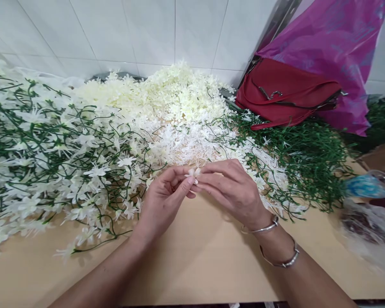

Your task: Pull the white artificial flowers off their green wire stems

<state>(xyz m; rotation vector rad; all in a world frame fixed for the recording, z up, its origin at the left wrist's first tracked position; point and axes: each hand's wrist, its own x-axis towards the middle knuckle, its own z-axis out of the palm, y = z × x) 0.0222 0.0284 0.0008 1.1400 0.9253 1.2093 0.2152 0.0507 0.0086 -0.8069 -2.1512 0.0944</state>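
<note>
So both hands meet near the middle of the table, right in front of the flower piles, with a small white flower held just above the tabletop. The left hand has its thumb and fingers pinched on the flower from one side, and the right hand has its fingertips closed on it from the other. Can't really tell which petals each finger is gripping, it's tiny. Two silver bracelets sit on the right wrist.

Off to the left there's a big heap of white flowers on green stems. Loose cream blossoms are piled at the back by the wall, with thin white bits in front of them. Over on the right, bare green stems lie bunched below a red handbag.
</note>
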